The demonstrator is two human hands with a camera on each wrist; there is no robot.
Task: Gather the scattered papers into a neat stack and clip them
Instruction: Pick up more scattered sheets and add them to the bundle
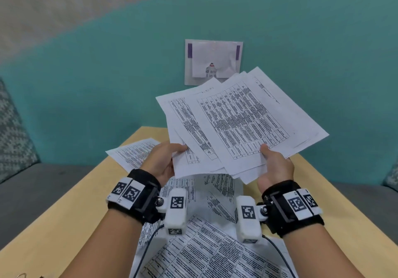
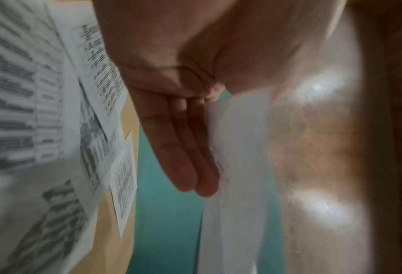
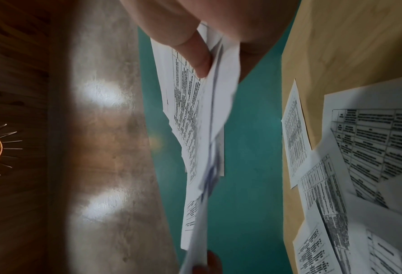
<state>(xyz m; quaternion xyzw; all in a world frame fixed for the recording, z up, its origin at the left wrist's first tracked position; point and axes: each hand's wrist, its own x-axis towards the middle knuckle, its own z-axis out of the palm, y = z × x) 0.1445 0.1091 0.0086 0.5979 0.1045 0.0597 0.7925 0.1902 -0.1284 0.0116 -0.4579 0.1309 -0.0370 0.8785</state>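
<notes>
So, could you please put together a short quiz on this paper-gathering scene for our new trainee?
1. True or false: both hands hold the fanned papers above the table.
2. Which thumb presses on the topmost sheet: A left hand, B right hand?
3. Fill in: more sheets still lie on the ____.

Key: 1 true; 2 B; 3 table.

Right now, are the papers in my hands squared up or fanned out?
Fanned out: the held papers overlap at different angles, corners sticking out, gripped by the left hand and right hand.
</notes>
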